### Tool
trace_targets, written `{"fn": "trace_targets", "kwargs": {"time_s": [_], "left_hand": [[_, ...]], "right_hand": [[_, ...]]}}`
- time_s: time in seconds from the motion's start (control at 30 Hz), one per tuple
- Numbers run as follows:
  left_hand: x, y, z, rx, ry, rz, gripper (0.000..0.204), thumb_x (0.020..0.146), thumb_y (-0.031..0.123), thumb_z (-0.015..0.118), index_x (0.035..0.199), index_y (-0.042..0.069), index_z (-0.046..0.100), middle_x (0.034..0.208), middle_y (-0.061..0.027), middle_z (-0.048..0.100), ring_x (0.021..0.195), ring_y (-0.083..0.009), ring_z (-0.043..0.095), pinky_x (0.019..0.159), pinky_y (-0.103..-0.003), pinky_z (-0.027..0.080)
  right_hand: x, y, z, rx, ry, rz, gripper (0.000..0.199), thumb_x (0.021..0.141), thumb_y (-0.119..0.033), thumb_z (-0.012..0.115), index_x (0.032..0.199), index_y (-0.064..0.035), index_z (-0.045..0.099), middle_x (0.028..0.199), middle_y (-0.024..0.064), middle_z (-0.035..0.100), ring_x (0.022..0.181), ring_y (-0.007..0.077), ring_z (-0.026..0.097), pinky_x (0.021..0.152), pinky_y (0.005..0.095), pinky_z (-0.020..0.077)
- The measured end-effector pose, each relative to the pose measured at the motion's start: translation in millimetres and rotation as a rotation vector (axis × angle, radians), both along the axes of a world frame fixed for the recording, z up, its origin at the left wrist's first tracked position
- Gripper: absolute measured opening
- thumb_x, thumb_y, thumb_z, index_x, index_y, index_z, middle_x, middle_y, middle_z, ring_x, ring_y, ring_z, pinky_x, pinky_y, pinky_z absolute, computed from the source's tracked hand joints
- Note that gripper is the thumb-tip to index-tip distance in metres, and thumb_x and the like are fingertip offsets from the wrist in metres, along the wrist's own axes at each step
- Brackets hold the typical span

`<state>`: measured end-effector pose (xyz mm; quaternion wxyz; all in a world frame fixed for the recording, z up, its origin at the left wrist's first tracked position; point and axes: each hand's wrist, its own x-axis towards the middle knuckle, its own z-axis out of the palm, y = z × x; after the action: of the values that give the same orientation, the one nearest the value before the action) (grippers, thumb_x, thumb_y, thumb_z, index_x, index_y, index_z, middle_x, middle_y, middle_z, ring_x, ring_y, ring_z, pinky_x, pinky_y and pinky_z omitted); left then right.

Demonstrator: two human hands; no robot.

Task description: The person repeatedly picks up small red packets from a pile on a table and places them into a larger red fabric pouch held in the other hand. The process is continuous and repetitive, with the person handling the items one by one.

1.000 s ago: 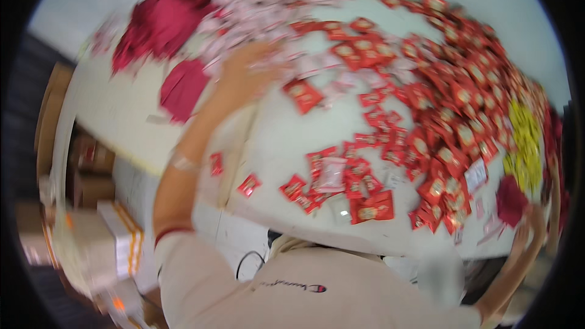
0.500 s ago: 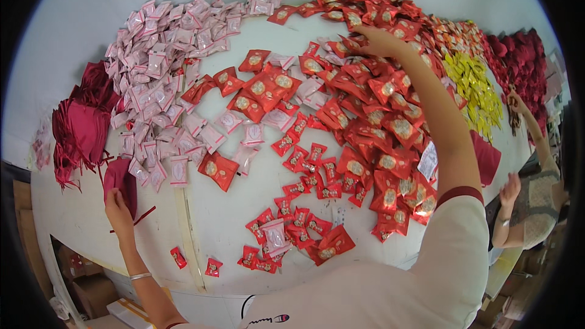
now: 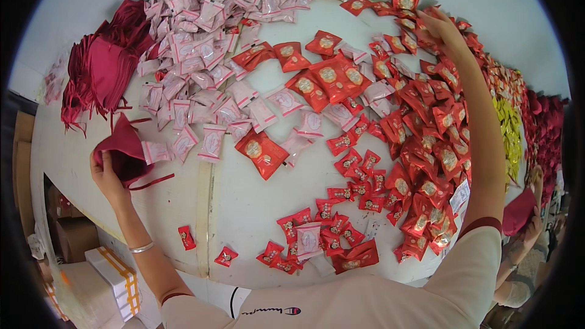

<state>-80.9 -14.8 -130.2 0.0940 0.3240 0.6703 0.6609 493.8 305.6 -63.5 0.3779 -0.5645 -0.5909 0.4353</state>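
At the left of the frame the left hand point(image 3: 108, 176) grips a dark red pouch point(image 3: 125, 149), fingers closed round its lower end; the pouch's long axis tilts up and to the right, its mouth toward the pink packets point(image 3: 207, 42), a drawstring trailing right over the white bench point(image 3: 244, 207). Above lies a pouch stack point(image 3: 103, 67). At upper right the right hand point(image 3: 442, 27) reaches among red packets point(image 3: 426, 122); whether its fingers hold one I cannot tell.

Pale pink sachets point(image 3: 213, 42) heaped across the upper left of the frame. Red square packets with gold rounds point(image 3: 426, 140) crowd the right half, a smaller cluster point(image 3: 317, 240) at lower centre. Yellow packets point(image 3: 509, 137) line the far right edge.
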Motion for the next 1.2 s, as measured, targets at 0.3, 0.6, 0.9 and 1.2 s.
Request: {"fn": "trace_targets", "kwargs": {"time_s": [0.3,0.6,0.9,1.2], "left_hand": [[9,5,-6,0.298,-0.091,0.271,0.031,0.082,0.023,0.051,0.104,0.002,0.048,0.104,-0.0074,0.050,0.093,-0.0170,0.049,0.080,-0.029,0.042],[20,-4,13,0.374,-0.189,0.325,0.029,0.081,0.023,0.052,0.102,0.003,0.048,0.103,-0.0072,0.051,0.092,-0.0183,0.049,0.075,-0.031,0.046],[21,1,12,0.400,-0.225,0.238,0.031,0.081,0.024,0.053,0.103,0.003,0.048,0.104,-0.0076,0.050,0.092,-0.0191,0.050,0.075,-0.032,0.046],[33,-4,17,0.378,-0.219,0.228,0.029,0.080,0.021,0.054,0.103,0.004,0.049,0.103,-0.0072,0.051,0.091,-0.0185,0.050,0.075,-0.031,0.046]], "right_hand": [[-221,38,-83,0.849,-0.714,0.440,0.037,0.067,-0.020,0.060,0.099,-0.0023,0.050,0.090,0.0175,0.055,0.085,0.0303,0.053,0.073,0.0371,0.0424],[-202,21,-62,0.401,-0.690,0.556,0.042,0.068,-0.009,0.048,0.111,-0.0101,0.049,0.074,0.0074,0.057,0.065,0.0199,0.056,0.059,0.0301,0.0443],[-306,25,-55,0.677,-0.763,0.568,0.031,0.068,-0.021,0.054,0.095,-0.0063,0.057,0.082,0.0151,0.059,0.079,0.0265,0.057,0.071,0.0368,0.0446],[-319,46,-87,0.595,-1.044,0.494,0.033,0.063,-0.026,0.052,0.088,-0.0055,0.061,0.085,0.0152,0.060,0.068,0.0255,0.060,0.062,0.0332,0.0475]]}}
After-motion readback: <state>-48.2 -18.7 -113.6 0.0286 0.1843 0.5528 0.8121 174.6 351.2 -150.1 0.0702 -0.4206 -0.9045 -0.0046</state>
